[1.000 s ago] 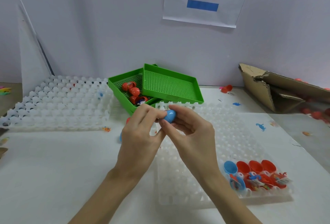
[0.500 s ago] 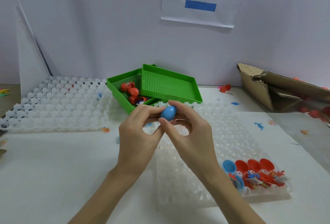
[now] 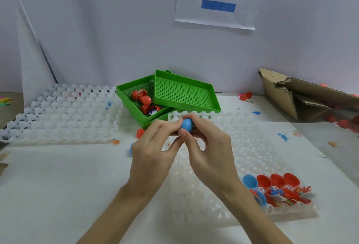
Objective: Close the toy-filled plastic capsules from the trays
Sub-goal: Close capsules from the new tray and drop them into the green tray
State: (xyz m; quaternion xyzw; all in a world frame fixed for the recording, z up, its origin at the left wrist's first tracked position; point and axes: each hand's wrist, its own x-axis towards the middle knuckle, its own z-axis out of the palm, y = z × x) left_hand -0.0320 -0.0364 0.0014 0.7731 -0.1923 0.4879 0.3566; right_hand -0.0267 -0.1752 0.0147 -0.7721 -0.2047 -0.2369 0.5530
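Observation:
A blue capsule (image 3: 186, 125) is pinched between both hands above the far end of the translucent white cell tray (image 3: 258, 158). My left hand (image 3: 153, 146) holds its left side with fingertips, and my right hand (image 3: 206, 146) curls round its right side, thumb on the front. Several open red and blue capsule halves with toys (image 3: 277, 189) stand in the tray's near right corner. Closed red capsules (image 3: 144, 99) lie in the lower green basket (image 3: 128, 96).
A second green basket (image 3: 184, 94) rests tilted on the first. Another white cell tray (image 3: 58, 111) lies at the left. A torn cardboard box (image 3: 303, 96) sits at the right. A loose red capsule (image 3: 140, 133), a blue half (image 3: 131, 149) and small toy figures lie on the table.
Both hands have shifted slightly away from me with the blue capsule, and more of the capsule now shows between the fingers. Nothing else has moved.

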